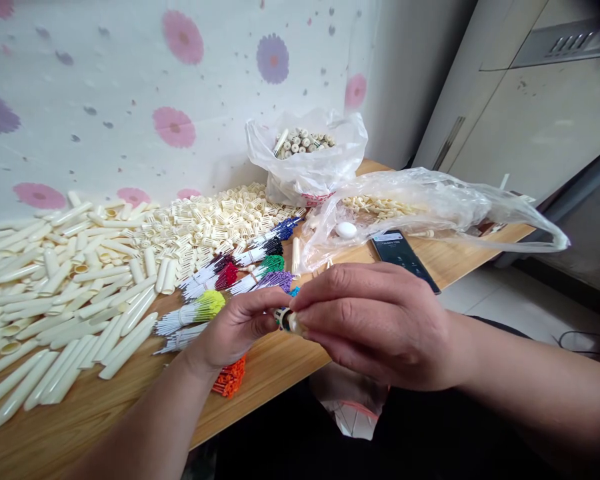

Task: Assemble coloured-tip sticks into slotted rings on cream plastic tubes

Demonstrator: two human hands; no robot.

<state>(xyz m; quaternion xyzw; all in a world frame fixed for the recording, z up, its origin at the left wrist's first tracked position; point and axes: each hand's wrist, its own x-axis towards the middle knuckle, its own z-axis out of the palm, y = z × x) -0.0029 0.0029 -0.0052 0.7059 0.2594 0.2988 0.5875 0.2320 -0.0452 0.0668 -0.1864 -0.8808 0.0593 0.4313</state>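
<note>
The person's left hand (237, 325) and right hand (380, 327) meet above the front edge of the bench (270, 370), the fingers of both pinching a small cream-and-dark piece (283, 319) between them. Its exact form is hard to make out, since the fingers cover most of it. A bundle of yellow-tipped sticks (193, 313) lies just beside the left hand, and an orange-tipped bundle (231, 377) below it. Beyond the right hand lie a phone (403, 255) and a clear plastic bag (445, 203).
</note>
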